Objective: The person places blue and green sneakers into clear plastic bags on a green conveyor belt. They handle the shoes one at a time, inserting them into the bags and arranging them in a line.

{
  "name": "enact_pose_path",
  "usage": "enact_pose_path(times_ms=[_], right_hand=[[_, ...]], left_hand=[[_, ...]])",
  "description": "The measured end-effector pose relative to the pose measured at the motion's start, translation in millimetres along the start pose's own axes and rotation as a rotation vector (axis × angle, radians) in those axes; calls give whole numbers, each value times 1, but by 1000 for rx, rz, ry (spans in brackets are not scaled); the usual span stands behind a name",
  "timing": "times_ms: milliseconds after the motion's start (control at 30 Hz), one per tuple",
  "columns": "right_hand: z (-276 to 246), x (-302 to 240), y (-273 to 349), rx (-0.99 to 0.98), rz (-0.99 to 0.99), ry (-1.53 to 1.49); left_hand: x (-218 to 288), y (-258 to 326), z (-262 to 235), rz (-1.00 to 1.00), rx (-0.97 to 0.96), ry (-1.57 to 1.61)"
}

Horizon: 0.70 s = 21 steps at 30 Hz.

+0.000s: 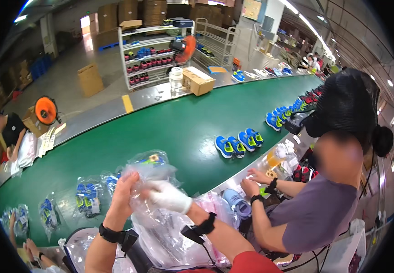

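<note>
A clear plastic bag [160, 170] is between my hands, with blue showing through its far end, likely a pair of shoes. My left hand [125, 187] is bare and closed on the bag's film. A white glove covers my right hand [169, 196], slightly blurred, its bare fingertips bent against the same film. Just left of the bag, another bagged pair of blue shoes [111, 182] is partly hidden by my left hand. Under my forearms lies a pile of clear plastic bags [160, 234]. Bagged blue shoes [87, 199] rest on the green belt [169, 123] to the left.
Blue-and-lime shoes [237, 144] stand on the belt at right, with more lined up beyond. A co-worker in a purple shirt [319, 209] sits close on my right, beside a lilac shoe [237, 203]. Across the belt are a carton [198, 81] and an orange fan [46, 109].
</note>
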State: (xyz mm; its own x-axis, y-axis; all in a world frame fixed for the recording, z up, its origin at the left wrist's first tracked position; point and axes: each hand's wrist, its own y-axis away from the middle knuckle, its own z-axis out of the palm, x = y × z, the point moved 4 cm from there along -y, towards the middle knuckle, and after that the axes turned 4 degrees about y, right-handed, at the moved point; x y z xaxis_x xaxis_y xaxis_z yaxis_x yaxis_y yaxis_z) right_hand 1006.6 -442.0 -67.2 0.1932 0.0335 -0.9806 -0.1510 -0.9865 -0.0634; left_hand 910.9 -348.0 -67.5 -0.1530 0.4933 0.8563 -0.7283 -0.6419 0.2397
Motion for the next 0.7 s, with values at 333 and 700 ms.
enact_pose_path(times_ms=[333,700], right_hand=[[-45,-43,59,784,-170,1178],[5,1,57,145,-127,677]], left_hand=[[0,4,-42,442,304,-90],[-50,159,77,252,-939,-708]])
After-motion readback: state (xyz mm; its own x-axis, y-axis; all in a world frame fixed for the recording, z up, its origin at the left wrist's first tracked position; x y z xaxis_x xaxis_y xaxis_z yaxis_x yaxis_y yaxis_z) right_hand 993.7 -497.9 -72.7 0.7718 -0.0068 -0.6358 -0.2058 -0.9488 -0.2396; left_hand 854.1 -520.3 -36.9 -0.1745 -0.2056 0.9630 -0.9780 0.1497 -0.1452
